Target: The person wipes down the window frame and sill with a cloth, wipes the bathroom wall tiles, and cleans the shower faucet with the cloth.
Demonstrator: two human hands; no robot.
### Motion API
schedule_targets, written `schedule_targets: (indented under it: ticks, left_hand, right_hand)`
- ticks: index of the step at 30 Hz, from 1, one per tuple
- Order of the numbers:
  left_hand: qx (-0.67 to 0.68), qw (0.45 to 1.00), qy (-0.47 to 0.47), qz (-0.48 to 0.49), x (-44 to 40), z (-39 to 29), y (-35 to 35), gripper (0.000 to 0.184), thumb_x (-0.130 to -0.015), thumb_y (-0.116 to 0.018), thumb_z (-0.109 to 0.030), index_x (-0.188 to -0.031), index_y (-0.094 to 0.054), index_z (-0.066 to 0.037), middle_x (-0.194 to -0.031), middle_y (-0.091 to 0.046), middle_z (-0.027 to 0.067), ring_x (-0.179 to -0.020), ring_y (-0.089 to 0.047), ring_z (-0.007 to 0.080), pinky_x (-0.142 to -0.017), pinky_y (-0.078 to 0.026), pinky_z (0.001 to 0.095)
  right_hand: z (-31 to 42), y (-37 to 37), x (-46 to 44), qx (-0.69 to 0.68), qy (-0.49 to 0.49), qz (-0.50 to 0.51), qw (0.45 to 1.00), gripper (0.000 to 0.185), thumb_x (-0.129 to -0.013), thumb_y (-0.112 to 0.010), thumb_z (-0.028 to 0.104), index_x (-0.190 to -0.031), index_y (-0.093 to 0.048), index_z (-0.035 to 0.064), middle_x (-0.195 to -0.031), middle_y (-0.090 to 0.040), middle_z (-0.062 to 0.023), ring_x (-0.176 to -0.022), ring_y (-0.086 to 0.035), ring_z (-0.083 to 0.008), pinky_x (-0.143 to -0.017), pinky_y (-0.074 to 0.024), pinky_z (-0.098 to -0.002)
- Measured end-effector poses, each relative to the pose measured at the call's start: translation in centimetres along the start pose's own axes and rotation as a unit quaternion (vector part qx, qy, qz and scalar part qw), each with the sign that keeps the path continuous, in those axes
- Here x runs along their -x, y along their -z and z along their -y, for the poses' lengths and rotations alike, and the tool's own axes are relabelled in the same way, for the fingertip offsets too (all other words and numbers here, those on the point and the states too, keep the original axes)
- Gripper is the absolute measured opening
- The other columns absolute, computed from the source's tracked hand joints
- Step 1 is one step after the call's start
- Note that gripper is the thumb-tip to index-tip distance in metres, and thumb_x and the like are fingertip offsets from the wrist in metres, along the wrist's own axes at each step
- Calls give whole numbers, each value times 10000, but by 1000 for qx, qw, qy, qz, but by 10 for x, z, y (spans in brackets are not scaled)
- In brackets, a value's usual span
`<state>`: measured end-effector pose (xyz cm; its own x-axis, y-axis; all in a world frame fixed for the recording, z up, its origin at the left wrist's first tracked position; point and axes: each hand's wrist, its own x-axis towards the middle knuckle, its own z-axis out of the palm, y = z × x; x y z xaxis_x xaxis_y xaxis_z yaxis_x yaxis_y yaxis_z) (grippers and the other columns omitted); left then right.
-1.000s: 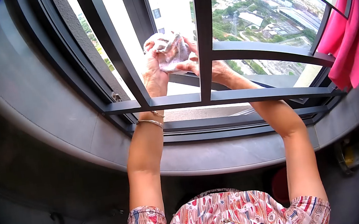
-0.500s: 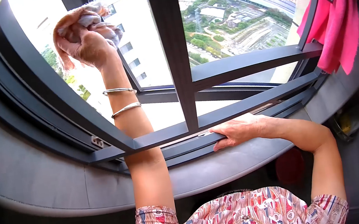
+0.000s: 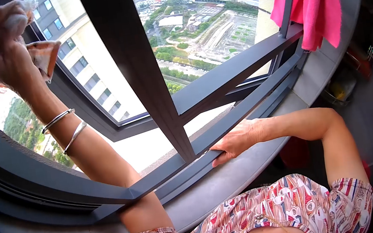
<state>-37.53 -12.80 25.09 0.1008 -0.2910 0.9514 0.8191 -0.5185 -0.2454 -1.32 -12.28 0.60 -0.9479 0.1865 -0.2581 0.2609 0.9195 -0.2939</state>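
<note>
High at the far left, my left hand (image 3: 14, 59) is closed around a crumpled pale pink and white cloth (image 3: 44, 57). Loose ends of the cloth hang on both sides of the fingers. My left arm, with two silver bangles (image 3: 75, 136), reaches out through the gap in the dark grey window frame (image 3: 181, 133). On the lower right, my right hand (image 3: 237, 140) grips the bottom rail (image 3: 190, 177) of that frame. Its thumb lies on the near side, and the other fingers are partly hidden by the rail.
A bright pink cloth (image 3: 314, 10) hangs over the frame at the upper right. An outward window sash (image 3: 126, 124) stands beyond the bars. A curved grey sill (image 3: 231, 172) runs below. Outside, a tall building (image 3: 80, 60) and ground far below show.
My left hand has moved left and outward with the cloth, and the arm now slants further left. My right hand stays on the rail. The whole view has turned.
</note>
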Motion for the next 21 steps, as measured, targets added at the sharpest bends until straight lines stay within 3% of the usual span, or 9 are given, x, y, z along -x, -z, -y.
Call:
schedule_targets:
  ticks: [1, 5, 7, 8, 9, 10, 17, 18, 21]
  left_hand:
    - [-61, 997, -9, 49, 0, 19, 4, 296, -829, -678, -243, -1053, -646, -53, -918, -691, 66, -833, -672, 147, -800, -529, 322]
    - [-164, 980, -90, 71, 44, 36, -29, 388, -856, -662, -320, -1149, -599, -74, -974, -678, 54, -888, -659, 150, -797, -526, 278]
    - [19, 991, 44, 128, 39, 44, -30, 352, -880, -626, -316, -1162, -602, -107, -996, -671, 34, -920, -650, 145, -808, -517, 233]
    - [159, 950, 192, 189, 29, 51, -26, 298, -885, -628, -241, -1149, -610, -105, -999, -665, 17, -857, -645, 119, -747, -512, 184]
    - [27, 990, 58, 126, 36, 35, -34, 297, -931, -563, -231, -1189, -576, -86, -1041, -642, 8, -818, -613, 75, -711, -499, 180]
    - [1, 993, 36, 110, 40, 29, -32, 289, -927, -560, -209, -1185, -575, -79, -1034, -641, 15, -818, -614, 79, -721, -499, 185]
    - [100, 983, 108, 105, 57, 31, -19, 257, -902, -536, -57, -1156, -569, -35, -987, -641, 64, -818, -620, 112, -786, -495, 217]
    - [-74, 987, 9, 145, 66, 28, -13, 238, -907, -509, -32, -1138, -567, -28, -992, -611, 69, -875, -610, 115, -804, -490, 227]
    - [-141, 984, 29, 109, 92, -10, -16, 224, -891, -486, 3, -1093, -581, -22, -936, -614, 76, -841, -610, 126, -784, -487, 226]
  right_hand:
    - [1, 1, -2, 2, 0, 6, 1000, 499, -886, -518, 513, -1034, -539, 38, -909, -651, -150, -852, -652, -291, -657, -549, -377]
    - [3, -1, -2, 10, -3, -11, 1000, 496, -891, -508, 513, -1041, -545, 42, -942, -655, -139, -851, -654, -285, -661, -553, -371]
    - [1, -4, -2, 21, -4, -27, 999, 487, -892, -508, 508, -1033, -547, 43, -943, -655, -137, -851, -655, -285, -665, -553, -372]
    - [-1, -7, -2, 27, 6, -34, 999, 479, -893, -509, 502, -1026, -548, 44, -944, -654, -135, -852, -655, -284, -668, -553, -372]
    - [-3, -9, -2, 28, 2, -34, 999, 479, -893, -509, 502, -1026, -548, 44, -944, -654, -135, -852, -655, -284, -668, -553, -372]
    - [-4, -12, -3, 18, 12, -45, 999, 468, -892, -518, 492, -1015, -555, 42, -933, -656, -135, -849, -656, -282, -669, -553, -371]
    - [-3, -13, -4, 38, 47, -79, 995, 425, -885, -554, 451, -949, -578, 32, -858, -660, -141, -826, -660, -272, -663, -553, -355]
    - [-1, -11, -4, 19, 30, -61, 998, 422, -891, -553, 436, -951, -570, 18, -865, -657, -148, -835, -662, -273, -669, -553, -356]
    - [-6, -18, -6, 42, 53, -92, 993, 431, -894, -551, 432, -960, -554, 6, -882, -656, -150, -851, -662, -277, -676, -556, -358]
